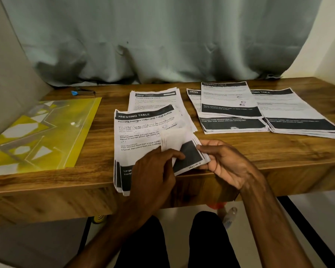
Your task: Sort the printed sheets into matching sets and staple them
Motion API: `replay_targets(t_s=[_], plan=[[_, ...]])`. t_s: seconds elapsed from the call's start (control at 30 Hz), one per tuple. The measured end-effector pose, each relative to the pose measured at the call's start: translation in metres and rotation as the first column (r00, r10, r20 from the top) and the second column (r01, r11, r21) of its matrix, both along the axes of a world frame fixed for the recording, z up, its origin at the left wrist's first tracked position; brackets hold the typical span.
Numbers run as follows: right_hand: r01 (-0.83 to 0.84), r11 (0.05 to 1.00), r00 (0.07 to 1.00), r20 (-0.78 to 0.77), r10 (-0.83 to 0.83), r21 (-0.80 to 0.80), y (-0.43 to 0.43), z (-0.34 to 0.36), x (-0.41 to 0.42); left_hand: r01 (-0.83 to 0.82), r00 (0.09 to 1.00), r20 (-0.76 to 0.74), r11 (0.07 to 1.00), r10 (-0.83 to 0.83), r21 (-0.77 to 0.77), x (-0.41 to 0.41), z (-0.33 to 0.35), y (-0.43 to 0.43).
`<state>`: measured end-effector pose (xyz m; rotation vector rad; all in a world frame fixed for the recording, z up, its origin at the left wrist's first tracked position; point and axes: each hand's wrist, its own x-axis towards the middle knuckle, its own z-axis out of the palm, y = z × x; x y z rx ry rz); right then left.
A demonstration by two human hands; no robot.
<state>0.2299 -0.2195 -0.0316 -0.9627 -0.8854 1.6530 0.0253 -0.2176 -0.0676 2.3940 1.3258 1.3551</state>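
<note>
White stack of printed sheets (141, 132) headed "DRESSING TABLE" lay at the wooden table's (259, 155) near edge; left hand (153, 171) pinched its lifted top sheet (174, 137), right hand (225, 165) pinched the right corner by "Page no 4".

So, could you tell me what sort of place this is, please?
Probably a room at home rather than an office: a wooden desk against a grey curtain, with sheets and a yellow folder on it.
</note>
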Motion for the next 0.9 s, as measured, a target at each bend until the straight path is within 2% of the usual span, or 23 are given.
replay_targets(t_s=[0.1,0.2,0.53,0.9], plan=[[0.008,1.0,0.999,-0.041,-0.009,-0.025,-0.002,0.002,0.0,0.016,0.999,-0.046,0.976,-0.026,-0.218,-0.001,0.011,0.0],[0.019,0.999,0.998,-0.053,-0.021,-0.028,-0.003,0.003,0.0,0.009,0.988,-0.145,0.957,-0.053,-0.289,-0.001,0.02,0.0],[-0.038,0.999,0.999,-0.033,0.038,-0.002,0.0,0.0,0.001,0.123,0.989,-0.047,0.957,-0.14,-0.261,-0.009,0.025,0.009],[-0.003,1.0,1.0,-0.024,0.003,0.002,-0.001,0.002,-0.002,-0.019,0.974,-0.227,0.992,-0.01,-0.124,0.005,0.025,-0.005]])
